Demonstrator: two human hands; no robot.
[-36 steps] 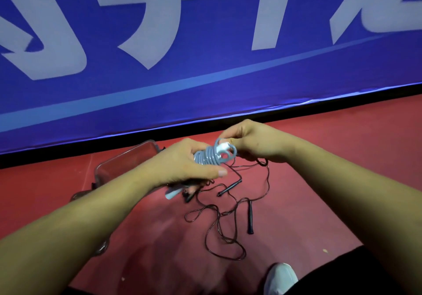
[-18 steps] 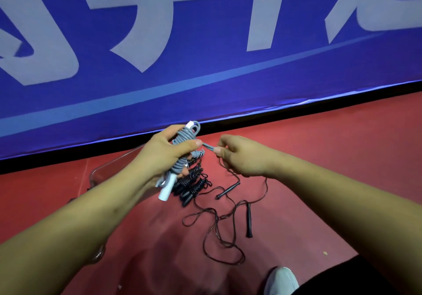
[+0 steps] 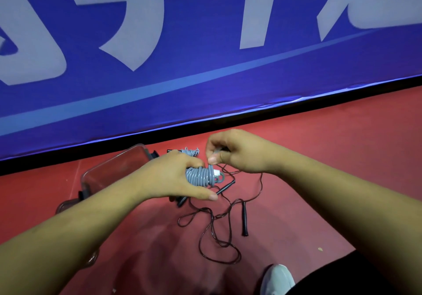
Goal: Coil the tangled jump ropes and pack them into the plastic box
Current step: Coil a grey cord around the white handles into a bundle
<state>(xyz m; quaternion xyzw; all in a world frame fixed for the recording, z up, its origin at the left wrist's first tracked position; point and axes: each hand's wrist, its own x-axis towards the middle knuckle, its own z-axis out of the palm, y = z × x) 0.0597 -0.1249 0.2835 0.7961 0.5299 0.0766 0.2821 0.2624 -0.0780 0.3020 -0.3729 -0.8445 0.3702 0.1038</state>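
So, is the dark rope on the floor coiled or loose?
Loose: the dark jump rope lies in sprawling tangled loops on the red floor, uncoiled.

Floor [image 3: 342,157]: red and smooth, meeting a blue banner wall [image 3: 205,89] at the far side.
Plastic box [image 3: 109,163]: clear, at left near the wall.
Dark jump rope [image 3: 213,224]: loose tangled loops at centre; a black handle [image 3: 244,219] lies straight on the right.
Grey coiled rope [image 3: 190,151]: just right of the box.
Shoe [image 3: 277,278]: white, at the near edge.
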